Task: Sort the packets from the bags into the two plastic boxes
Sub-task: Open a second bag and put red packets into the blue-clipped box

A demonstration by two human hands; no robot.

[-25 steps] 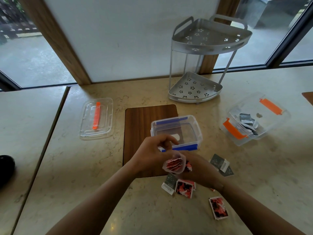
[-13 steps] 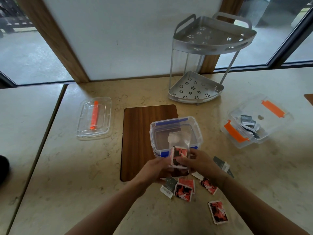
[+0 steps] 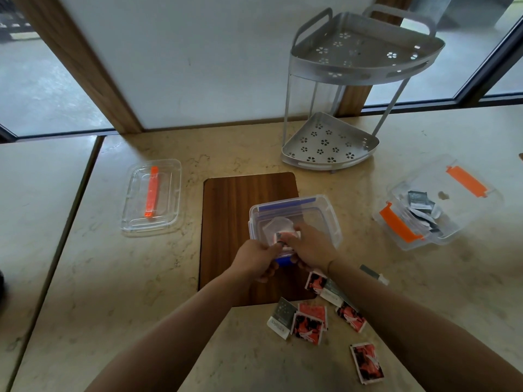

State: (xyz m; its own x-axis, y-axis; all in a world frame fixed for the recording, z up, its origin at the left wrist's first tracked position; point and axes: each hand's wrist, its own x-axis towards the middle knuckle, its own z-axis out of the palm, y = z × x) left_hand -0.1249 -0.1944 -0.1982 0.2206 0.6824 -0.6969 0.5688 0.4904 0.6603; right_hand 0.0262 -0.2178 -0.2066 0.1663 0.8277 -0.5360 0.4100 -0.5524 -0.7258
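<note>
A clear box with blue clips (image 3: 325,213) stands on a wooden board (image 3: 232,216). Over its near edge both hands hold a small clear bag (image 3: 276,226) with red packets inside; my left hand (image 3: 256,260) grips it from the left, my right hand (image 3: 310,246) from the right. Red-and-black packets (image 3: 308,326) and grey packets (image 3: 280,318) lie loose on the counter near me. At the right, a clear box with orange clips (image 3: 396,222) holds several dark grey packets (image 3: 418,199).
A clear lid with an orange handle (image 3: 151,196) lies at the left. A grey two-tier corner rack (image 3: 334,142) stands behind the boxes against the wall. One red packet (image 3: 366,362) lies nearest me. A seam in the counter runs along the left.
Both hands have carried the small bag forward, from over the loose packets to above the near edge of the blue-clip box. The camera has tilted slightly.
</note>
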